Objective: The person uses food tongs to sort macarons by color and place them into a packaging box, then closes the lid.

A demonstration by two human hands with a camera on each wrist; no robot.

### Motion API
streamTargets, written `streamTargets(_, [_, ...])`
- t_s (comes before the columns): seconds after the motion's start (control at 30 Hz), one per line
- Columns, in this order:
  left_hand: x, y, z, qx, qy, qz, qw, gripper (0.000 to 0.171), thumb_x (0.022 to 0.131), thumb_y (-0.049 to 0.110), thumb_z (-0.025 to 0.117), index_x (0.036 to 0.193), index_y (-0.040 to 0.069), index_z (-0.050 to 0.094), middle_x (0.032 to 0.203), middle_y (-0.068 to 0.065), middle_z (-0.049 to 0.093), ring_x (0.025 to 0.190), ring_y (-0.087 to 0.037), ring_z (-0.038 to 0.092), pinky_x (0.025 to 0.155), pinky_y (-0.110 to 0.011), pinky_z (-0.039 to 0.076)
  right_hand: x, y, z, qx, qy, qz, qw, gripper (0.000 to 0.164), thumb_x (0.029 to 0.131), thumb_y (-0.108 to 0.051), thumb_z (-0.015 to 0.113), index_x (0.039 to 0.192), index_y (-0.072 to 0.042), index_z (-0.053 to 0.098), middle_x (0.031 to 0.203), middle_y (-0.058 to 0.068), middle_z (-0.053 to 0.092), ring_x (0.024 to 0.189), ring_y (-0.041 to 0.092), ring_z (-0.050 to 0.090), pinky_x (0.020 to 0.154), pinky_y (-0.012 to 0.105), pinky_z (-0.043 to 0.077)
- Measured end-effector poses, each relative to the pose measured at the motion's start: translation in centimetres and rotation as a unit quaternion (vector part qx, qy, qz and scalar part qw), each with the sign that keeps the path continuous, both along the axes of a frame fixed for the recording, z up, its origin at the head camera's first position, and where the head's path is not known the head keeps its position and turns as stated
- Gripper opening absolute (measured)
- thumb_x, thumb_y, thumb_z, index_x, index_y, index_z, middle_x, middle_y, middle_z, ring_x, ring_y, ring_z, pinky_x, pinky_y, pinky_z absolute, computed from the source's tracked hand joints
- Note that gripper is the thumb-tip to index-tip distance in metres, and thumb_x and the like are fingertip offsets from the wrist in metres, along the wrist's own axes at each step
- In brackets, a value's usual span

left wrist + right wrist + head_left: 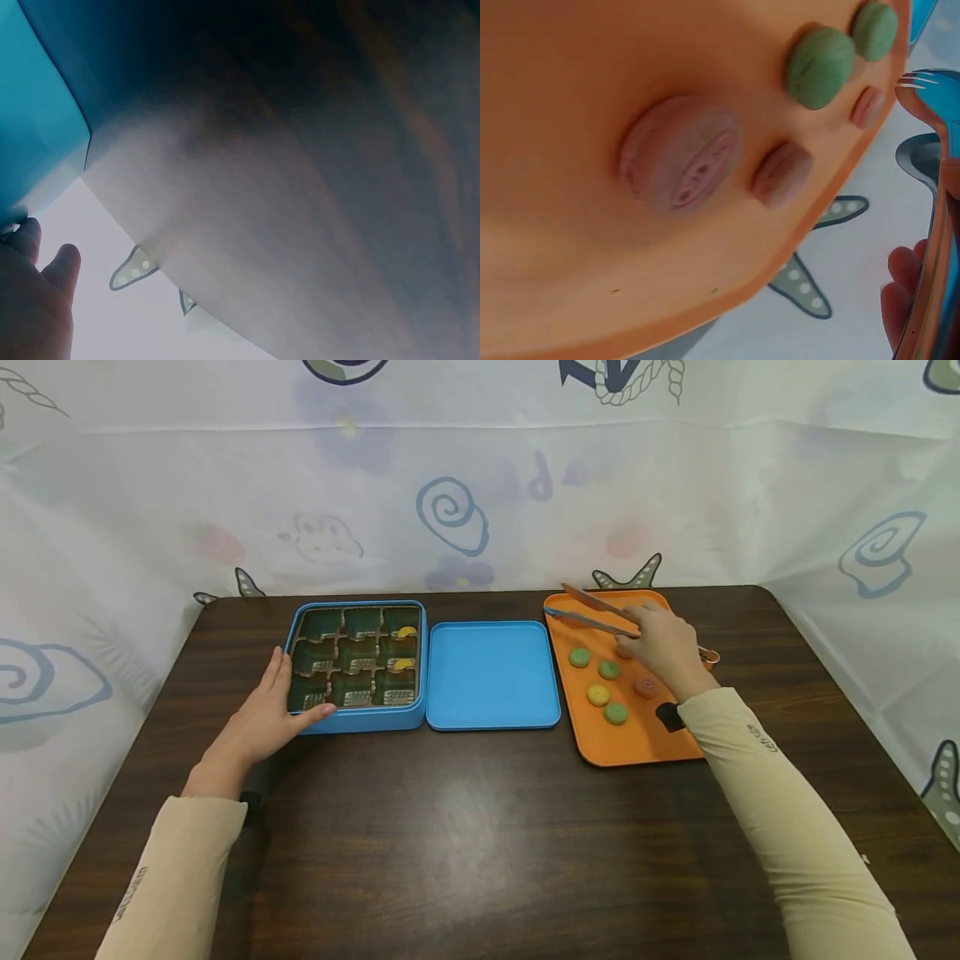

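Note:
My left hand (258,718) rests against the left side of a blue box (375,720), thumb at its front rim. Inside, a dark insert has several compartments; yellow macarons (407,632) show in two on the right. My right hand (663,643) grips metal tongs (600,625) over the far part of an orange tray (607,750). The tong arms stand apart, with nothing seen between them; one end is fork-shaped, the other spoon-like in the right wrist view. Green macarons (616,714), a yellow macaron (598,695) and pink macarons (679,154) lie on the tray.
Between box and tray lies a flat blue lid (492,677). All stand on a dark wooden table (450,843), with a patterned white cloth (525,510) hanging behind it. In the left wrist view, the box's side (37,112) shows above my fingers.

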State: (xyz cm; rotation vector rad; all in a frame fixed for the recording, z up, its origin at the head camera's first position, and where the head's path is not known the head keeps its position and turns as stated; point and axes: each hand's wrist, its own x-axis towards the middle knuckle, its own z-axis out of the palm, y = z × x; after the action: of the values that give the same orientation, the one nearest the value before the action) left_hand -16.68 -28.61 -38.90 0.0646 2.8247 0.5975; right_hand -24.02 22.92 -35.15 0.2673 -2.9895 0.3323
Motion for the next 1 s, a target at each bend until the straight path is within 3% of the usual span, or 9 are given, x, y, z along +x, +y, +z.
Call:
streamTargets(0.17, [0.0, 0.0, -0.1, 0.002, 0.003, 0.001, 1.0, 0.111, 0.086, 0.068, 0.048, 0.147, 0.005, -0.022, 0.154, -0.008, -0.031, 0.143, -0.051, 0.004, 0.104, -0.072, 0.02, -0.2, 0.4, -0.4, 0.004, -0.006, -0.001, 1.0, 0.041, 0.089, -0.021, 0.065, 0.125, -0.002, 0.06, 0.103, 0.022, 0.06, 0.065, 0.031, 0.059, 0.054, 0.045, 0.049])
streamTargets(0.4, [0.0, -0.1, -0.1, 0.0, 0.003, 0.002, 1.0, 0.112, 0.086, 0.068, 0.048, 0.147, 0.005, -0.022, 0.154, -0.007, -0.032, 0.142, -0.051, 0.005, 0.104, -0.072, 0.021, -0.4, 0.5, -0.6, -0.001, -0.028, 0.0, 1.0, 0.041, 0.091, -0.022, 0.063, 0.127, -0.003, 0.059, 0.113, 0.024, 0.06, 0.075, 0.035, 0.062, 0.063, 0.049, 0.051])
streamTargets(0.7, [0.0, 0.0, -0.1, -0.002, 0.003, -0.003, 1.0, 0.111, 0.086, 0.067, 0.047, 0.147, 0.005, -0.022, 0.154, -0.01, -0.03, 0.141, -0.052, 0.007, 0.103, -0.072, 0.022, -0.9, 0.5, -1.0, -0.006, -0.032, 0.001, 0.999, 0.045, 0.091, -0.02, 0.063, 0.131, -0.002, 0.055, 0.107, 0.025, 0.061, 0.073, 0.033, 0.061, 0.06, 0.046, 0.051])
streamTargets(1.0, [0.0, 0.0, -0.1, 0.001, 0.003, -0.001, 1.0, 0.111, 0.086, 0.067, 0.048, 0.147, 0.006, -0.021, 0.154, -0.007, -0.032, 0.142, -0.052, 0.005, 0.103, -0.073, 0.021, -1.2, 0.2, -0.9, -0.011, -0.041, 0.005, 0.999, 0.038, 0.092, -0.018, 0.06, 0.126, -0.002, 0.058, 0.104, 0.025, 0.061, 0.074, 0.034, 0.061, 0.061, 0.047, 0.05])
